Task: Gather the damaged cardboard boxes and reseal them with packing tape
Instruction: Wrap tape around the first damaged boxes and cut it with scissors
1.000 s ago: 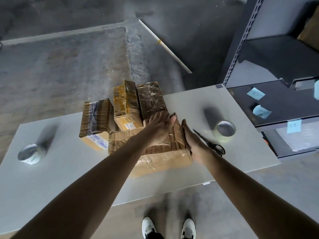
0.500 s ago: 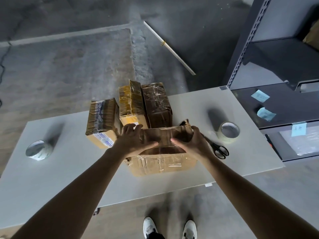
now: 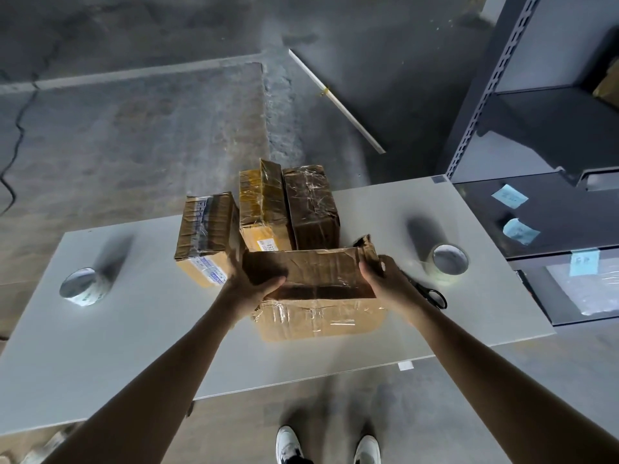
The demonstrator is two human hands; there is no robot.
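head view: my only camera, looking down both arms at the table.
front box: sits between my two hands, with crinkled old tape on its near face.
left hand: pinching the left end of the top flap, thumb on top.
right hand: curled round the flap's right end by the torn corner. It's a bit blurry, so I can't tell how far the fingers tuck under.
other boxes: three, bunched just beyond my grip.
tape roll: near, out past my right hand, with the scissors in between.
handling: I reckon it's light. The card looks soft and creased and the glossy tape slippery, so I'd hold bare card near the fold, not the torn corner.
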